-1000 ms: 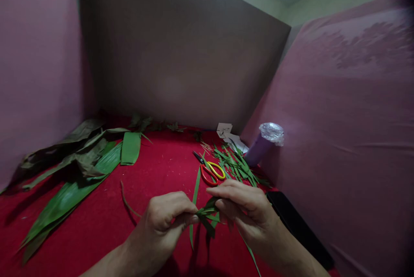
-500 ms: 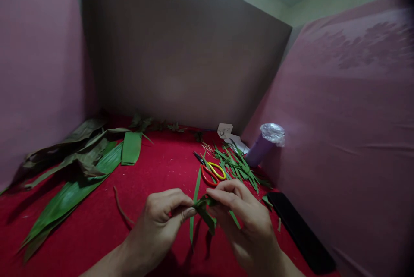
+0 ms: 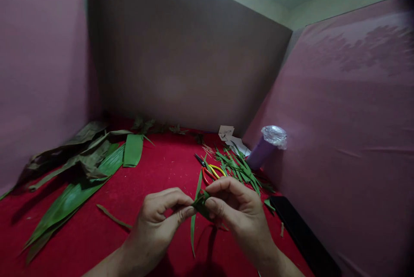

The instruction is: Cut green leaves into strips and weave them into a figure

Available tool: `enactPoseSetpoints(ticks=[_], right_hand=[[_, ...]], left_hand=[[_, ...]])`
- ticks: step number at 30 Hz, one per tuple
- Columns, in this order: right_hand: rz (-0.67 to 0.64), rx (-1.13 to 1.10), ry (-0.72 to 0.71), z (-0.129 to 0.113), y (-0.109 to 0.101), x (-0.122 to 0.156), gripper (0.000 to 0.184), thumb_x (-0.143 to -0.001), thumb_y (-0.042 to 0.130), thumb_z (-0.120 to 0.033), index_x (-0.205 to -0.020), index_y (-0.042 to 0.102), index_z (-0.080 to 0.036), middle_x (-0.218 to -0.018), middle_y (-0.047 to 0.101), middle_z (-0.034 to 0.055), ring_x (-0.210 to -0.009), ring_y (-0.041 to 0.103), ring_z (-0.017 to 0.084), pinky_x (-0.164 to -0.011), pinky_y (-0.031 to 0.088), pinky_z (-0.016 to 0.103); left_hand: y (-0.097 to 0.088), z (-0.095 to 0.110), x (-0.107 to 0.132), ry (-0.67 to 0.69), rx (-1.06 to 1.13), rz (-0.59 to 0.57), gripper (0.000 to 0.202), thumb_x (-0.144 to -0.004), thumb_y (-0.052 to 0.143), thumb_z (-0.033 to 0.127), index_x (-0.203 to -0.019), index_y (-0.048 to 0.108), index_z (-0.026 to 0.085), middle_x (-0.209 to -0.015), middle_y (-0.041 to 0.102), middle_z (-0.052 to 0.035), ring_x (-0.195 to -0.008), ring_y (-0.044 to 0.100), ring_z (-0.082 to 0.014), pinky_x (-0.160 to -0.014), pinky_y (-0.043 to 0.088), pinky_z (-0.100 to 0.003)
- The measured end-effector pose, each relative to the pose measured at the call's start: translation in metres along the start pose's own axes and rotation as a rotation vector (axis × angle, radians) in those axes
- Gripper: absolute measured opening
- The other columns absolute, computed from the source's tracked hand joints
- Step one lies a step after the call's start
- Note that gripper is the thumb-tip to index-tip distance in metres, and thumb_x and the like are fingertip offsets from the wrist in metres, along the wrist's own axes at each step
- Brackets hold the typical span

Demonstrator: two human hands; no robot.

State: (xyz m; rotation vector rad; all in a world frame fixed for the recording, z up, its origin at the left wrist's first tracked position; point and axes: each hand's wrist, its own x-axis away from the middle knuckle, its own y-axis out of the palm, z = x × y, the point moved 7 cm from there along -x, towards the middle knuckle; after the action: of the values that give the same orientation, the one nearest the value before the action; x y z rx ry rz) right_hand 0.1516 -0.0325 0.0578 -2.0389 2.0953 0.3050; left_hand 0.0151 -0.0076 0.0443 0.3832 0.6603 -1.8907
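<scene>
Both of my hands meet low in the middle of the view over a red cloth [image 3: 155, 169]. My left hand [image 3: 160, 221] pinches one side of a small folded piece of green leaf strips [image 3: 200, 201]. My right hand [image 3: 237, 212] pinches the other side with thumb and fingers. A long narrow strip [image 3: 194, 225] hangs down from the piece between my hands. Just beyond my fingers lie scissors [image 3: 210, 169] with red and yellow handles.
Broad green and dried brown leaves [image 3: 77, 169] lie at the left. A heap of cut green strips [image 3: 239, 167] sits by a purple cup [image 3: 263, 149] with a foil top. A black flat object [image 3: 304, 236] lies at the right. Pink cloth walls close in three sides.
My hands have drawn closer together on the leaf piece and my right fingers have curled tighter. The view has shifted slightly, and a loose strip on the cloth now lies further left.
</scene>
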Motion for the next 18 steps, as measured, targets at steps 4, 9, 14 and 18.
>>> enactPoseSetpoints(ticks=[4,9,14,18], right_hand=[[-0.045,-0.101,0.057,0.004,0.003,-0.006,0.013,-0.070,0.072,-0.027,-0.076,0.067,-0.017,-0.060,0.055,-0.0022,-0.045,0.046,0.007,-0.039,0.039,0.017],[-0.060,-0.005,-0.101,-0.006,0.003,-0.007,0.008,-0.068,0.074,-0.023,-0.075,0.072,-0.020,-0.071,0.057,0.0003,-0.066,0.052,0.012,-0.058,0.045,0.023],[-0.056,0.154,-0.119,-0.002,0.006,-0.003,0.004,-0.073,0.070,-0.021,-0.077,0.069,-0.020,-0.070,0.053,-0.0009,-0.065,0.048,0.012,-0.055,0.040,0.023],[-0.015,0.228,-0.193,-0.007,0.005,-0.002,0.005,-0.073,0.069,-0.020,-0.077,0.067,-0.020,-0.079,0.057,0.0008,-0.066,0.049,0.012,-0.055,0.039,0.023]], left_hand=[[0.000,0.000,0.000,0.019,0.029,0.002,0.010,-0.078,0.059,0.016,-0.070,0.065,0.016,-0.060,0.060,0.0003,-0.055,0.055,-0.0115,-0.051,0.041,-0.021],[0.001,-0.002,0.000,-0.016,0.085,-0.005,0.009,-0.078,0.060,0.017,-0.071,0.067,0.016,-0.062,0.061,-0.0009,-0.057,0.056,-0.0124,-0.053,0.043,-0.022],[-0.001,-0.007,0.000,-0.083,0.187,0.026,0.009,-0.075,0.063,0.017,-0.067,0.067,0.016,-0.059,0.058,0.0008,-0.056,0.053,-0.0110,-0.052,0.041,-0.020],[-0.001,-0.017,-0.001,-0.186,0.286,0.035,0.007,-0.073,0.065,0.019,-0.066,0.068,0.017,-0.059,0.058,0.0012,-0.057,0.052,-0.0110,-0.053,0.041,-0.020]])
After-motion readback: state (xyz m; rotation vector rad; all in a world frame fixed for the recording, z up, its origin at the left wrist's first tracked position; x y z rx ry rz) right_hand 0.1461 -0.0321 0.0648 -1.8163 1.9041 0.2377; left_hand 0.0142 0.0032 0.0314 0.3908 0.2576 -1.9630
